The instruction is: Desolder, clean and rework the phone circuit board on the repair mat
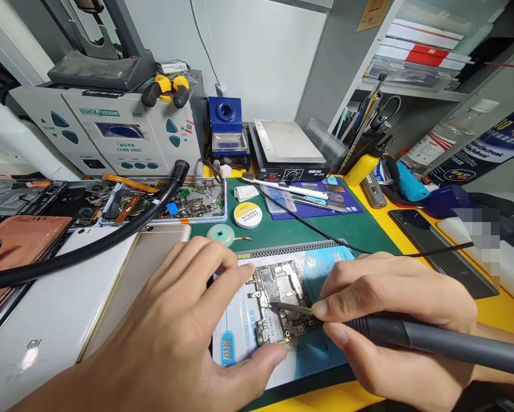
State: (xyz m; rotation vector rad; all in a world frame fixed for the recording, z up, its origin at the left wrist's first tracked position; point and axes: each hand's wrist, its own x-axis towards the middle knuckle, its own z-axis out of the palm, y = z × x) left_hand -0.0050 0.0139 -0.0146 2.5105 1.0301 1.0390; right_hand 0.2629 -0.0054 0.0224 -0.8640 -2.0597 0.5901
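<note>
A phone circuit board (pixel 289 283) lies on a blue and white printed pad (pixel 321 357). My left hand (pixel 175 320) reaches in from the left, index fingertip at the board's upper left edge and thumb at its lower edge, gripping it between them. In my right hand (pixel 394 309) is a soldering iron (pixel 449 343) with a dark grey handle, held like a pen. Its dark tip touches or hovers just over the middle of the board; I cannot tell which. My right fingers cover part of the board's right side.
A hot-air station (pixel 119 131) stands at the back left, its black hose (pixel 89 246) crossing the left side. Behind the pad are a round tin (pixel 247 216), a toothbrush (pixel 286 187) and a heating plate (pixel 289 143). Phones (pixel 42 303) lie left; a black cable (pixel 317 229) runs rightward.
</note>
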